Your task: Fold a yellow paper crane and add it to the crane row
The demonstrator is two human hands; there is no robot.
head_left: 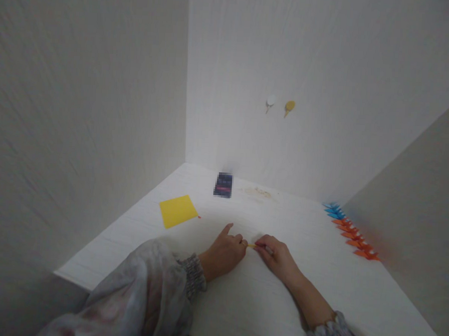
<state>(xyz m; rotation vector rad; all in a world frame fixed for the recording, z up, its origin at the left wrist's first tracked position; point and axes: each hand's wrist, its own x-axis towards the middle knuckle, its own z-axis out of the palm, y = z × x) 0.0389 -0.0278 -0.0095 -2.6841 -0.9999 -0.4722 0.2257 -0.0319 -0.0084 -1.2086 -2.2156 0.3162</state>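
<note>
A small, narrow piece of folded yellow paper [251,245] spans the gap between my two hands, low over the white table. My left hand [225,252] pinches its left end, with the index finger stretched out away from it. At the other end, the thumb and fingers of my right hand [276,256] are closed on the same piece. Most of the paper is hidden by my fingers, so its full shape does not show. To the left of my hands lies a square of flat yellow paper [178,211].
Along the right wall stands a row of folded paper figures, several blue [334,211] and several orange [355,239]. A dark, blurred-out rectangular object [223,185] lies near the back wall. Beside the yellow square is a tiny red scrap [199,217]. White [270,101] and yellow [290,106] hooks are on the back wall.
</note>
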